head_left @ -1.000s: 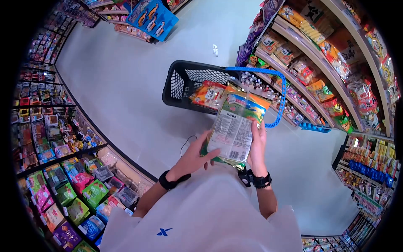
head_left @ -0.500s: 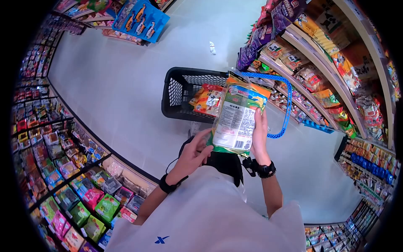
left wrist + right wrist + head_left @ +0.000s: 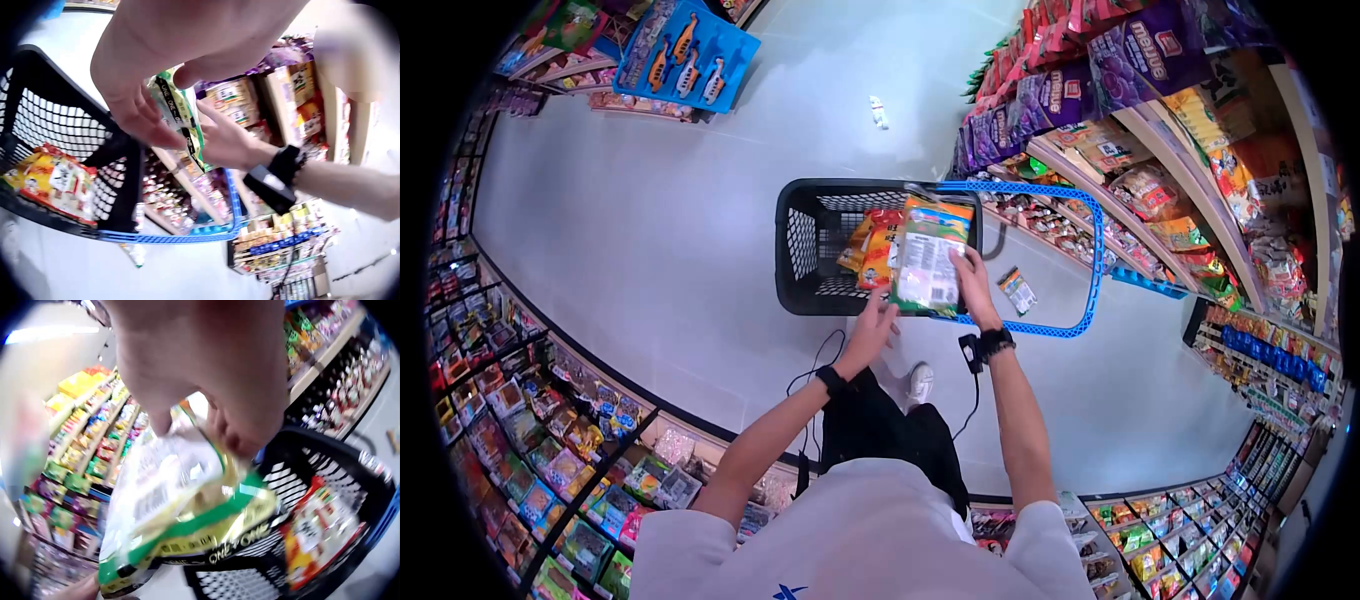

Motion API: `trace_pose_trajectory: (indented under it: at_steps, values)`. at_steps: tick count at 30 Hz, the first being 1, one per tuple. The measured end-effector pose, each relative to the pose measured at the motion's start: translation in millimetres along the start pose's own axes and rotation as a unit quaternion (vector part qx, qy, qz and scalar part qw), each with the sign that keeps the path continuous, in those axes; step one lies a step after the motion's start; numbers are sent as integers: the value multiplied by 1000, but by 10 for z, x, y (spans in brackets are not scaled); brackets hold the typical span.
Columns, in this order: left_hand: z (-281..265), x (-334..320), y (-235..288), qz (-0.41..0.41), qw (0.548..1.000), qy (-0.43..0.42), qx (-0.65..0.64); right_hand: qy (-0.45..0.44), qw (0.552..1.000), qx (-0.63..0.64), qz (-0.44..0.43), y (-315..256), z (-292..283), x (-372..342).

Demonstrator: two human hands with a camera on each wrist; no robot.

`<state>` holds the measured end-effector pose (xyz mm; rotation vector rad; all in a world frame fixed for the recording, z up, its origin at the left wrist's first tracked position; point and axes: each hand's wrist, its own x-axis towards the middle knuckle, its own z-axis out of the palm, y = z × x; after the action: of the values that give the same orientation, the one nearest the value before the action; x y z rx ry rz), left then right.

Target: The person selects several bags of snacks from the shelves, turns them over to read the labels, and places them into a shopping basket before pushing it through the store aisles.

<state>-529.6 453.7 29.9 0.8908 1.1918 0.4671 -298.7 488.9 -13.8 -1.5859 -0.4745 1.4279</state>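
Observation:
In the head view a snack bag [image 3: 930,262], with a white printed back panel and green and orange ends, is held over the right part of a black shopping basket [image 3: 792,302]. My right hand [image 3: 975,290] grips the bag's right side, thumb on the panel. At its lower left corner, my left hand [image 3: 868,328] pinches the edge; the left wrist view shows the bag's green edge [image 3: 177,115] between thumb and fingers. Red and yellow snack bags [image 3: 878,250] lie inside the basket, partly hidden behind the held one.
The basket's blue handle [image 3: 1097,262] is folded out to the right. A small packet [image 3: 1017,291] lies on the floor within the handle's loop, and a white scrap [image 3: 879,112] farther off. Snack shelves [image 3: 1145,185] curve along the right; a candy rack [image 3: 540,420] lines the left.
Both hands have reached farther out and down, carrying the snack bag away from my body to the basket. My legs, a shoe and the floor packet have come into view.

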Motion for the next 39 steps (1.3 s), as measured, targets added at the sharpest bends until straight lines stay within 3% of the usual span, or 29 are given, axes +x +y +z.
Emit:
trace_pose_trajectory:
  at_steps: [2,4,5,6,8,10,13,14,16,19,23,25,28,30,31,32,34,36,38,39]
  values:
    - [-88,330,-738,-13,996,70,46,76,985,-112,-106,533,-415,151]
    - [-473,529,-1873,157,950,125,237,202,979,6,-23,610,-601,-168]
    - [-648,405,-1939,-19,982,68,175,142,990,-7,3,646,-740,-393]
    - [-802,243,-2006,-197,974,9,108,82,996,-19,30,720,-931,-681]
    - [-1117,-28,-2174,-262,952,-103,122,18,995,31,95,1120,-1406,-1245]
    - [-1232,-346,-2176,-274,935,-84,207,64,986,29,150,1500,-1880,-1903]
    - [-1271,-596,-2240,-352,889,-78,281,233,947,94,198,2277,-2594,-2904]
    - [-1166,-608,-2096,-330,870,-148,336,295,921,117,226,2478,-2760,-3168]
    - [-587,-604,-1704,-303,837,-172,422,320,904,166,231,2755,-3115,-3624]
    - [345,-472,-1596,-174,839,-237,458,307,889,184,286,3239,-3798,-3847]
    - [2034,-228,-1848,-134,895,-252,343,316,869,201,323,3671,-4750,-3212]
    - [2892,48,-2155,-173,855,-303,383,303,899,182,258,3622,-5102,-2713]
    - [4069,759,-2805,-43,827,-362,428,288,934,171,123,3635,-5572,-1825]
    - [4526,1578,-3770,-33,846,-296,441,288,951,46,105,3818,-5874,-1177]
    - [4793,1882,-3972,-38,843,-274,461,305,948,-42,86,4024,-6003,-842]
    - [5029,2220,-4154,-44,842,-247,479,307,951,-26,0,4204,-6077,-587]
    - [5288,2981,-4606,36,773,-277,569,329,944,-22,24,4585,-6189,3]
    - [4962,4023,-5587,323,674,-215,629,335,941,12,50,4947,-6217,564]
    - [5429,4412,-5235,-17,792,-152,591,350,936,-16,34,5380,-6160,976]
    - [5396,4718,-5486,-38,818,-67,570,358,933,-31,21,5577,-6182,1231]
